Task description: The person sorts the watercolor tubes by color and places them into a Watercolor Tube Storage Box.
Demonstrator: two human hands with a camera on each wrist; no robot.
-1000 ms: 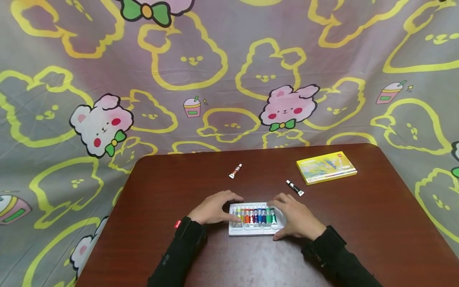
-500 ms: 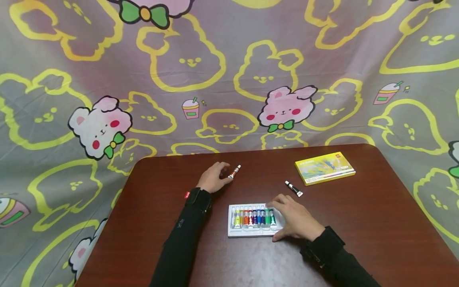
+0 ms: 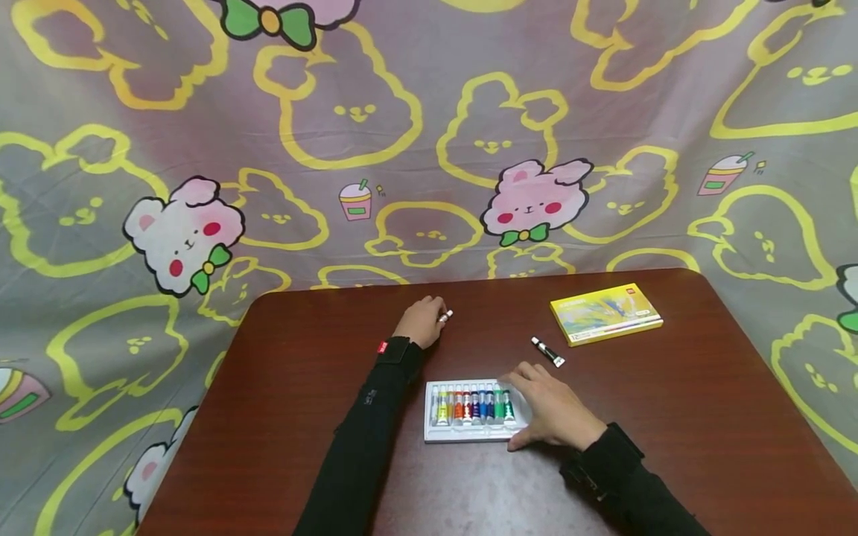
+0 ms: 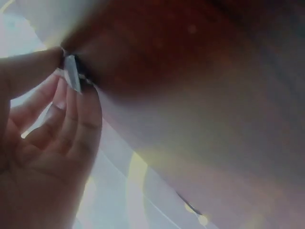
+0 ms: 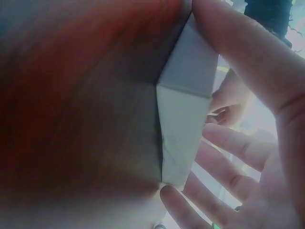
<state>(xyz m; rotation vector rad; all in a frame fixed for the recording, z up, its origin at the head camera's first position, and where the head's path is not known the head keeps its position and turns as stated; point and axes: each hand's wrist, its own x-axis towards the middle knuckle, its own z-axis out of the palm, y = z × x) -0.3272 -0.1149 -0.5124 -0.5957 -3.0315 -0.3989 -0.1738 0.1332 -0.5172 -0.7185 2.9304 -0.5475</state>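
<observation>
My left hand (image 3: 421, 323) is at the far middle of the table, pinching a small paint tube (image 3: 446, 316). Only its white-capped end shows past the fingers in the head view; in the left wrist view the tube's flat end (image 4: 72, 74) sits between thumb and fingertips. Nearer to me lies a white plastic tray (image 3: 462, 438) with a row of several coloured paint tubes (image 3: 474, 406). My right hand (image 3: 558, 408) holds the tray's right end, thumb at the near edge and fingers at the far one. The right wrist view shows the white side wall (image 5: 183, 131) between them.
A tube with a black label (image 3: 548, 352) lies loose behind the right hand. Toward the back right is a flat yellow box (image 3: 606, 316). The brown table (image 3: 302, 387) ends at the back against a patterned cloth (image 3: 402, 171).
My left hand has left the tray's left end, reached forward to the loose paint tube and taken hold of it. The right hand has stayed on the tray.
</observation>
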